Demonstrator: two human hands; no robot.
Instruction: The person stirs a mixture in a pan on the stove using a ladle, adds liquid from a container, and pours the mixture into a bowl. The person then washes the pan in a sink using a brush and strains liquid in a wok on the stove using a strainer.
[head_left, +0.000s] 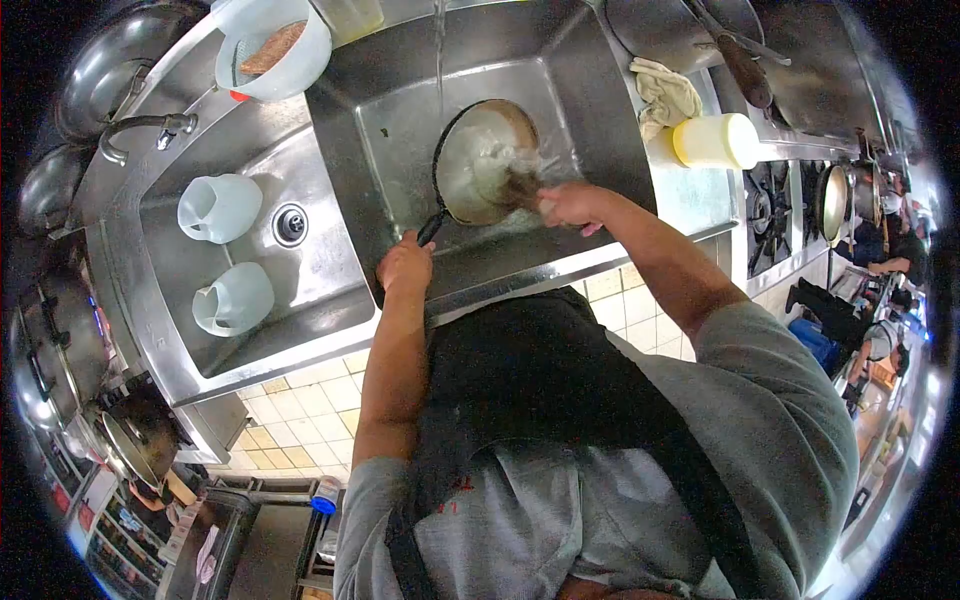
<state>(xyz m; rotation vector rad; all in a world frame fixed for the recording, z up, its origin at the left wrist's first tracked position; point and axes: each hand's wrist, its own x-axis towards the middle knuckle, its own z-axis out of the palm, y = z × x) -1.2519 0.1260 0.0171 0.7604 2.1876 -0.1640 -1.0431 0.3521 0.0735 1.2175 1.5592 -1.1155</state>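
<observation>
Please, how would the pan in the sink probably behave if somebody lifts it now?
The pan would likely be stiff, as its outline looks evenly round. It may feel heavy away from the left hand, which grips only the handle at one side. It is probably slippery too, since its inside looks wet and water runs into the sink.

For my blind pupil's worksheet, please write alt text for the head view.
A person's left hand grips a pan by its handle in a steel sink, while the right hand holds a blurred, brush-like tool to it. Water streams down; two translucent jugs lie in the next basin.
</observation>
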